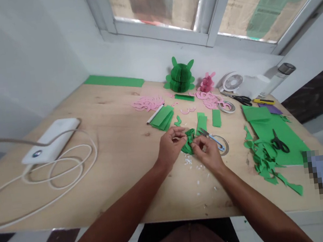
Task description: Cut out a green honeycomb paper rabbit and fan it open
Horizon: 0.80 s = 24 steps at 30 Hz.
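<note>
Both hands are busy over the middle of the worktop (117,141), on a crumpled bit of green paper (189,142). The left hand (170,147) and right hand (207,152) each have a narrow pinching grip on it, and the paper sits right between them. Just beside the right hand, small blue-handled scissors (212,139) lie partly over a roll of tape (222,145), and tiny white scraps (191,164) are scattered below the hands. Further up there's a stack of green paper strips (162,118), a pile of pink cutouts (148,103), and a green honeycomb paper figure (180,76) next to a smaller pink one (207,82). Over on the right, black scissors (279,143) sit on a green sheet (267,128), with ragged green offcuts (267,163) beside it. On the left, a white power bank (50,141) sits with its cable (59,175) looped around it.
</note>
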{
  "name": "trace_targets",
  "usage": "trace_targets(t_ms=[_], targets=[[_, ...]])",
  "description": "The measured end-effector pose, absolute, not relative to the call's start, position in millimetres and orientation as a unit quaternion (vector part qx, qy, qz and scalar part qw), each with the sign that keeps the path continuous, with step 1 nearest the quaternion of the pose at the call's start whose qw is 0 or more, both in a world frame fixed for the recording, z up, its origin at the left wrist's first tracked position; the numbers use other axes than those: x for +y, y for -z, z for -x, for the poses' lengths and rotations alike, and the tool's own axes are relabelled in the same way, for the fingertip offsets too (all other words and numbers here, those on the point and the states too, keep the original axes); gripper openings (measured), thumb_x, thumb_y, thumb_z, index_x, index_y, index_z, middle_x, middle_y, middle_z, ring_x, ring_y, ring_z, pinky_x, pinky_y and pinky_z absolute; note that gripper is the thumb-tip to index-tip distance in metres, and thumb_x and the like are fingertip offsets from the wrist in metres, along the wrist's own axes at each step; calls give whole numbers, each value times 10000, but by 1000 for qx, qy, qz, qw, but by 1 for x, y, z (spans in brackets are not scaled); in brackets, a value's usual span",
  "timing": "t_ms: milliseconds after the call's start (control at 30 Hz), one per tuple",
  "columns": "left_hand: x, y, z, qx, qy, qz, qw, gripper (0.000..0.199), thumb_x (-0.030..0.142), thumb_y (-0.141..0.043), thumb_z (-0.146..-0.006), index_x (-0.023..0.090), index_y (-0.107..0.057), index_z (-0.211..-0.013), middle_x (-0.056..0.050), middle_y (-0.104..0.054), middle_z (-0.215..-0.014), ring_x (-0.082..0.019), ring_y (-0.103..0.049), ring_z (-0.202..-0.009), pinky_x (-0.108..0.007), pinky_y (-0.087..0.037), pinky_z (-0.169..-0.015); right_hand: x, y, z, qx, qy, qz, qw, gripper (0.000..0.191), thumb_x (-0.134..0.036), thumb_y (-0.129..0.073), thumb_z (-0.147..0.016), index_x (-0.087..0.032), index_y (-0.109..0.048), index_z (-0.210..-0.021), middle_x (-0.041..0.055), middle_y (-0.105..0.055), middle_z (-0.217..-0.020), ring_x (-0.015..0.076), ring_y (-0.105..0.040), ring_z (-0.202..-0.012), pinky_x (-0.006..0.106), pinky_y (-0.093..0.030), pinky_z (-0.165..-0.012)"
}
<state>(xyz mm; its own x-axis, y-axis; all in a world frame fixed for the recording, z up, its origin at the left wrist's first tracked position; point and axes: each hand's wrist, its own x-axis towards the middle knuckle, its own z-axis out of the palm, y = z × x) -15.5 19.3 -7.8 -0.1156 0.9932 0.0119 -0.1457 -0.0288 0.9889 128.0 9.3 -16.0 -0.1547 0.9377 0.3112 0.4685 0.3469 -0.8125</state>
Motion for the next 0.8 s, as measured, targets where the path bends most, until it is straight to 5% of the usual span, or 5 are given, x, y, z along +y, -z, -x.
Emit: trace_targets(t_ms=[333, 800], targets=[[18, 8, 17, 469, -539, -464, 523, 200, 223, -665, -630, 169, -653, -822, -51, -689, -845, -180, -642, -825, -281, -488, -726, 16, 19, -131, -522, -497, 499, 481, 310, -464, -671, -695, -177, -566, -644, -55, -466, -497, 74, -384, -436, 210, -287, -432], [17, 9, 18, 472, -517, -580, 417, 127, 184, -592, -700, 182, -650, -813, -51, -676, -882, -196, -629, -859, -320, -489, -762, 16, 14, -131, -497, -496, 507, 500, 243, -392, -690, -666, -182, -581, -609, -48, -506, -503, 87, -426, -454, 211, -330, -450]])
